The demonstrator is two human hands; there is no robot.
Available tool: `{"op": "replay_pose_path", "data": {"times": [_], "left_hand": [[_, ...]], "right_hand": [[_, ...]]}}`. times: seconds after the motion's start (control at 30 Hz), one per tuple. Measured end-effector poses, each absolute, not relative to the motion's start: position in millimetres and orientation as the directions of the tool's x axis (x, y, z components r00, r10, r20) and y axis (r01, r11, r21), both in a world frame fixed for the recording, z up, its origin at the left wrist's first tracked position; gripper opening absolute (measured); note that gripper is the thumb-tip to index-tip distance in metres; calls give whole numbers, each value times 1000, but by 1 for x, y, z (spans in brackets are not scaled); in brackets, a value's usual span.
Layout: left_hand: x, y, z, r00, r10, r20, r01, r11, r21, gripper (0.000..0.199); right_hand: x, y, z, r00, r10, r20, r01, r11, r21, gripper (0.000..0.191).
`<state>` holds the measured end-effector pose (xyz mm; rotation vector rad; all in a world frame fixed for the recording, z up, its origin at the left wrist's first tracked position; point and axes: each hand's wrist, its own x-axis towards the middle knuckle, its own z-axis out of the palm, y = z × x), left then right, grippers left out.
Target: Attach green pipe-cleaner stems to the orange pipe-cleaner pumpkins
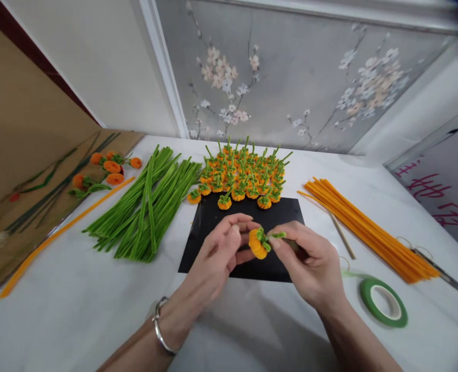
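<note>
Right hand [312, 261] pinching green stem [278, 235] of orange pumpkin [257, 245]. Left hand [218, 253] loosely spread beside it. Pink handwriting [426, 187], right panel [456, 160]: illegible.

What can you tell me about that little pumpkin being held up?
The little pumpkin has a ribbed, yellow-orange body, topped with green curls and a short green stem, all fuzzy-looking. It lies tipped sideways, stem toward the right hand, whose fingertips pinch the stem. The left hand is close beside the body; contact is unclear.
</note>
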<state>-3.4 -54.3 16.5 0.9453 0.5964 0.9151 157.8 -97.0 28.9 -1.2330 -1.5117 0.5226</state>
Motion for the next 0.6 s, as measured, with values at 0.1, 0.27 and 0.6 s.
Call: {"op": "replay_pose_path", "data": {"times": [0.1, 0.27, 0.6], "left_hand": [[-6, -52, 19, 646, 737, -199, -341, 512, 789, 29], [-5, -54, 19, 546, 822, -161, -299, 371, 879, 20], [3, -59, 12, 301, 904, 305, -116, -283, 952, 18]], "right_hand": [[159, -97, 28, 65, 886, 459, 435, 389, -812, 13], [157, -97, 28, 87, 889, 449, 442, 369, -817, 13], [153, -97, 27, 128, 888, 442, 478, 335, -812, 14]]}}
